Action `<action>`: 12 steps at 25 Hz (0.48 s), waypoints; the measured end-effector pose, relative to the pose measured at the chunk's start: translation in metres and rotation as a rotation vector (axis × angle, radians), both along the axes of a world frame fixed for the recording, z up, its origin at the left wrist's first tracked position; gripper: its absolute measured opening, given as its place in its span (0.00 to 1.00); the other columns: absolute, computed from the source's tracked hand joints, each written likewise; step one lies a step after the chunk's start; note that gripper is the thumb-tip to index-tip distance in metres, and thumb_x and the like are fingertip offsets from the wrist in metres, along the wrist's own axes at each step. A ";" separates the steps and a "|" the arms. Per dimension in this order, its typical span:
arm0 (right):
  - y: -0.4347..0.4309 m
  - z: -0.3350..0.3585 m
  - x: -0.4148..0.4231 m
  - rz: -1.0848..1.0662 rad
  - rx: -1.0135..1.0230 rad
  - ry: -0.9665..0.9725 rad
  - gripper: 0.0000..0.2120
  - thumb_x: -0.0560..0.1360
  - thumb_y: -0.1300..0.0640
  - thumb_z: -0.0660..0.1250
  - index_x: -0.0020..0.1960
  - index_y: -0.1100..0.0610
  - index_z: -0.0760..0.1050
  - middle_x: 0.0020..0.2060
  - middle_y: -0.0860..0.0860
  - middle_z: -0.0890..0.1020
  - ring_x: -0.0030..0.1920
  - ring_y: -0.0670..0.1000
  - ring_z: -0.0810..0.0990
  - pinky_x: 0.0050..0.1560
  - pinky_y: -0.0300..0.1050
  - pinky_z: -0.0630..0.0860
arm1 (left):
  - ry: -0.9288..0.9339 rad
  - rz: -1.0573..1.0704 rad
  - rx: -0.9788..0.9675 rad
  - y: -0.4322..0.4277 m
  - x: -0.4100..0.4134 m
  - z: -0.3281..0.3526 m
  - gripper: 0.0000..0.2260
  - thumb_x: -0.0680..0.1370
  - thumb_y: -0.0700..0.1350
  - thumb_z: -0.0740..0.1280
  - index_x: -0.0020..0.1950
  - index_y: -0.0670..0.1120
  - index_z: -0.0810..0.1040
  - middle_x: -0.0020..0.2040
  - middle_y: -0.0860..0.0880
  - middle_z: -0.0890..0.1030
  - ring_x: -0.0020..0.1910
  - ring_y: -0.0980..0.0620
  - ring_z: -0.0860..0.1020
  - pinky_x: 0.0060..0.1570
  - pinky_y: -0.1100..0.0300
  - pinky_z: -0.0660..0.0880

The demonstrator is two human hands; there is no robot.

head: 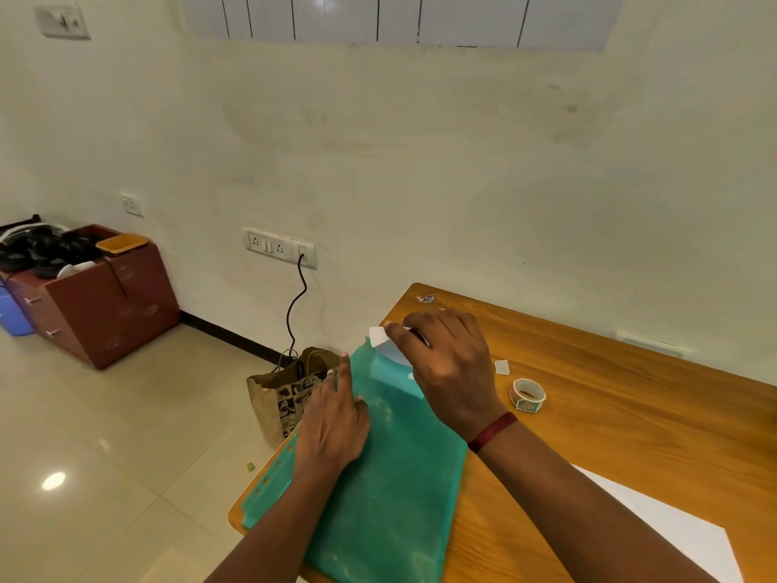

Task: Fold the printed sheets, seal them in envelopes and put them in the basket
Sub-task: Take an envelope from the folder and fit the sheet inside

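Head view: green envelope (391, 498) flat at surface (588, 393) edge, left hand (332, 418) grip apart, pressing it; right hand (445, 363) grip pinched on white sticker (378, 335) at its far corner; likely risk: sticker lands askew should envelope slide

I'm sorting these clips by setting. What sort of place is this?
Probably a plain office or workroom: a wooden desk, a green plastic folder and a tape roll lying on it, and a brown drawer cabinet standing by the wall.
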State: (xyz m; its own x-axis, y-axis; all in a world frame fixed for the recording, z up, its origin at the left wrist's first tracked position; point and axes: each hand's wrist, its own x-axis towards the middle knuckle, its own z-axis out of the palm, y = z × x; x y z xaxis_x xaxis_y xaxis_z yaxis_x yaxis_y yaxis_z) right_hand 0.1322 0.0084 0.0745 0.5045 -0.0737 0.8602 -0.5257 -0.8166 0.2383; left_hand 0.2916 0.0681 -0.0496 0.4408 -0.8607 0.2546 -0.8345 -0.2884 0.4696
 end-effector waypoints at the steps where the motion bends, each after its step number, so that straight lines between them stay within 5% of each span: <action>1: 0.004 0.001 -0.004 0.001 -0.016 -0.023 0.08 0.77 0.61 0.69 0.55 0.58 0.80 0.45 0.56 0.83 0.47 0.56 0.80 0.49 0.51 0.76 | -0.013 0.008 0.009 0.000 0.000 -0.001 0.31 0.82 0.55 0.51 0.79 0.50 0.40 0.75 0.42 0.64 0.71 0.45 0.67 0.71 0.47 0.65; 12: 0.022 -0.016 -0.029 0.012 0.215 -0.414 0.10 0.75 0.62 0.68 0.55 0.62 0.82 0.45 0.58 0.84 0.46 0.55 0.82 0.41 0.47 0.81 | -0.146 -0.054 -0.173 0.009 -0.010 0.008 0.35 0.78 0.57 0.56 0.80 0.46 0.47 0.80 0.45 0.52 0.79 0.48 0.51 0.77 0.46 0.52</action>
State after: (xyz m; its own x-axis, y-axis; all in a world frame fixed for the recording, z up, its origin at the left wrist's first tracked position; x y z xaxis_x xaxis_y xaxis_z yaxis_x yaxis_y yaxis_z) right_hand 0.1034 0.0300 0.0583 0.1237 -0.2684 0.9553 -0.5308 -0.8313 -0.1649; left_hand 0.2814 0.0767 -0.0415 0.3426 -0.8204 0.4577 -0.9092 -0.1669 0.3814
